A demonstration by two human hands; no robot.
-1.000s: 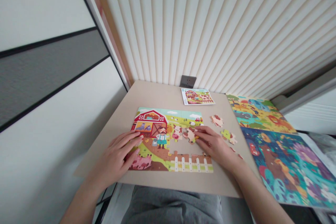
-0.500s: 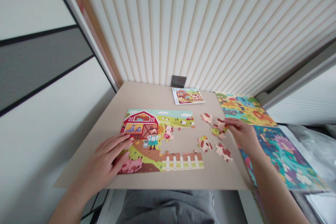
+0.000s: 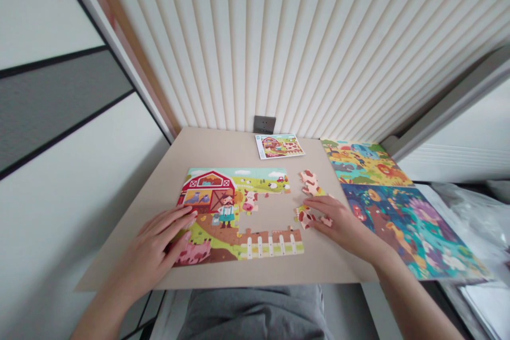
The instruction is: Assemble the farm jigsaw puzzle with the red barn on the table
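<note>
A partly assembled farm jigsaw puzzle (image 3: 227,239), with a red barn, a farmer and a white fence, lies on the table. A gap shows bare table right of the cow's head. My left hand (image 3: 159,239) rests spread over the puzzle's left edge, holding nothing. My right hand (image 3: 338,223) is over the loose pieces, its thumb and fingers apart around a brown-spotted puzzle piece (image 3: 306,217) that lies on the table. Another spotted piece (image 3: 311,188) lies just beyond the fingers. Above it is a further loose piece (image 3: 308,176). The hand partly hides other pieces.
A small reference card (image 3: 280,146) with the farm picture lies at the back, below a wall socket (image 3: 264,124). To the right are an animal puzzle (image 3: 364,162) and a dark blue-green picture puzzle (image 3: 414,228). A pleated panel (image 3: 247,48) stands behind the table.
My right hand has moved left and slightly nearer, over the loose pieces. One spotted piece has shifted left. The left hand stays on the puzzle; the view has turned slightly.
</note>
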